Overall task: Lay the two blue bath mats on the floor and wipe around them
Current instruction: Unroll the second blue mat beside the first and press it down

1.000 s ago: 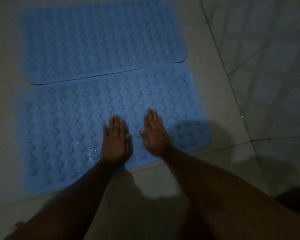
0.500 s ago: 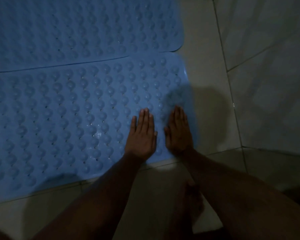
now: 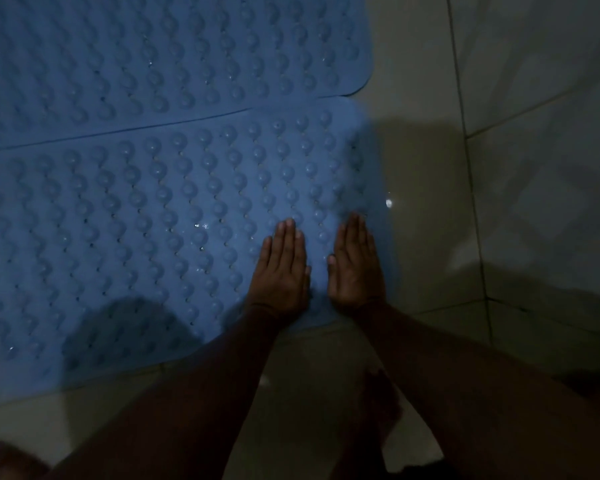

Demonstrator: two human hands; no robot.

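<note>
Two blue bath mats with raised bumps lie flat on the tiled floor, side by side. The far mat (image 3: 174, 57) fills the top left. The near mat (image 3: 136, 237) touches it along a long seam. My left hand (image 3: 281, 268) lies flat, palm down, on the near mat close to its right end. My right hand (image 3: 357, 265) lies flat beside it at the mat's right edge, fingers together. Neither hand holds anything. The light is dim.
Pale floor tiles (image 3: 430, 168) with dark grout lines run to the right and below the mats. A small bright wet glint (image 3: 389, 203) shows just right of the near mat. My bare foot (image 3: 381, 403) stands on the tile between my forearms.
Both hands have slid rightwards along the near mat from its middle to its right end, staying flat. The view has followed to the right and come closer.
</note>
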